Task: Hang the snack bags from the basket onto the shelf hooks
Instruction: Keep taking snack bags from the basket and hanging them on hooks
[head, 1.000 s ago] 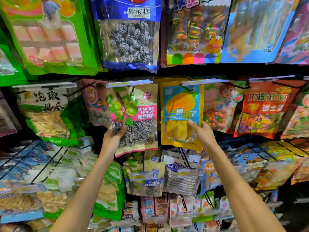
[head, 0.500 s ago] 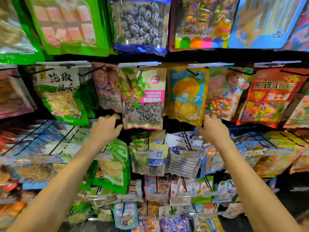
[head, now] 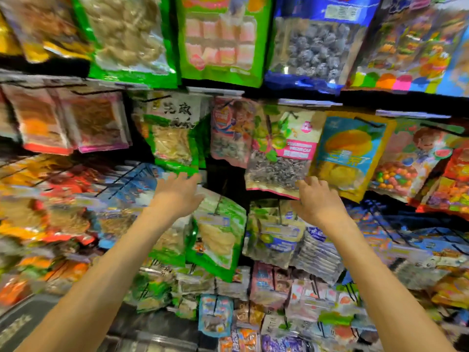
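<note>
At one o'clock, the pink see-through plastic plum bag looks hung; left hand and right hand spread, empty; basket unseen.

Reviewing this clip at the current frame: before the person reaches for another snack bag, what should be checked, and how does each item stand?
1. Left hand free: ok. Its fingers are spread and hold nothing, just below the green bag.
2. Right hand free: ok. Its fingers lie loose at the lower edge of the plum bag; whether they touch it cannot be told through the blur.
3. Plum bag hanging in its row: ok, beside the mango bag.
4. Plum bag seated fully on its hook: cannot tell, too blurred.
5. Basket within reach: cannot tell, not clearly in view.
</note>
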A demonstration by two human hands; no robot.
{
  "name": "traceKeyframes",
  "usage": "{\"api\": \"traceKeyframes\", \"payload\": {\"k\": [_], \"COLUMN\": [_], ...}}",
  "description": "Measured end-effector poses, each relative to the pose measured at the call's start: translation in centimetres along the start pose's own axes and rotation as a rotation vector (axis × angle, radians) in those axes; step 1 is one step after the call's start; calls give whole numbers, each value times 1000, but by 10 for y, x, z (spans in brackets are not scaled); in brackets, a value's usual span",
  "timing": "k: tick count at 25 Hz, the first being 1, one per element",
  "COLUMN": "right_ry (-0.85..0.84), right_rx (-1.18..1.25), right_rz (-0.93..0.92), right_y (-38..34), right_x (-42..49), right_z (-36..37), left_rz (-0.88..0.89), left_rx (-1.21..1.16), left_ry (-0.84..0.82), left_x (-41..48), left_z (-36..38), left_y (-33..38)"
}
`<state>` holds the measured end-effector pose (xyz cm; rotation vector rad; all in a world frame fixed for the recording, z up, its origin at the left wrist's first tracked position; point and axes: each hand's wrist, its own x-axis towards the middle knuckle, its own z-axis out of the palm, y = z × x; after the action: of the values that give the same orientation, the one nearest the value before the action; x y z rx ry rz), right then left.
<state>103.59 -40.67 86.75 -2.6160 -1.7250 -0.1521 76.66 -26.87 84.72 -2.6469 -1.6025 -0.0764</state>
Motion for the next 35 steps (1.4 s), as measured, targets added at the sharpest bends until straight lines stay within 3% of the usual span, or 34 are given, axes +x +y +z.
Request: {"api": "traceKeyframes", "payload": {"k": [6,19,27,35], "right_ry": [3,-41,-105,-270], "right_rx": [7,57,59,90], "right_rz": [-194,-440,-561,-533], "right_y": [-155,-470,-606,-721], "right_x": [-22,-69,-36,31], "right_z": [-4,18,48,98], "left_rz": [-88,-271,-342,-246], "left_rx": [72,172,186,209], "left_ry": [143,117,-20,-119], "left_x": [-81,-201,-185,-116], "left_z": [1,6,39,91], "left_y": [-136,-398,-519,-635]}}
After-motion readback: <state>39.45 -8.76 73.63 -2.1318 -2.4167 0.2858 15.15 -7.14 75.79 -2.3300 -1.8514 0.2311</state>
